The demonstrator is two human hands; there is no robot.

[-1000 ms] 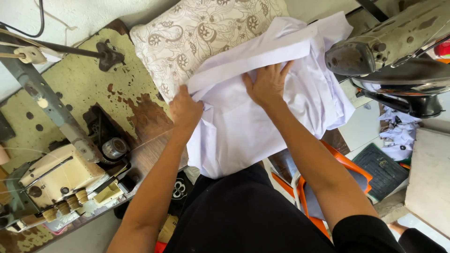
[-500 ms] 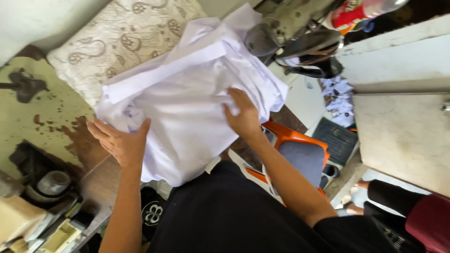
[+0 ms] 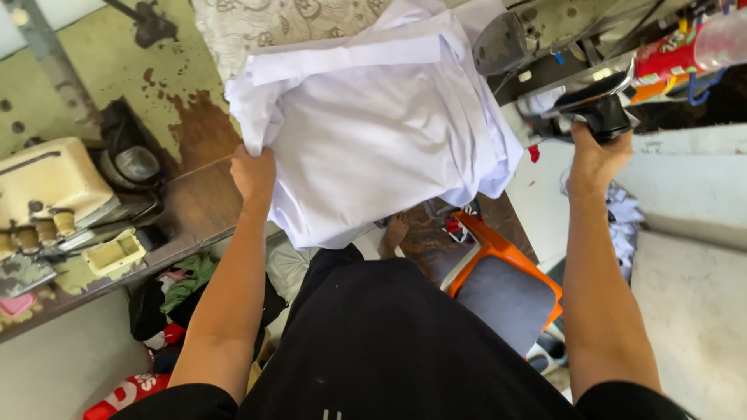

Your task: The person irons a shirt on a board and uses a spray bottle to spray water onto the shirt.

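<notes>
While left hand (image 3: 253, 173) pinches edge of white garment (image 3: 373, 132) over patterned cushion (image 3: 272, 23), grip closed; right hand (image 3: 595, 159) wraps black iron handle (image 3: 603, 117), grip closed.

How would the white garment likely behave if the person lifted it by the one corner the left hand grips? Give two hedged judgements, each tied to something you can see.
Probably floppy: the white garment already sags in folds over the table edge. Likely light for its size, since the left hand pinches a bunched corner alone, while the right hand grips a black handle.
</notes>
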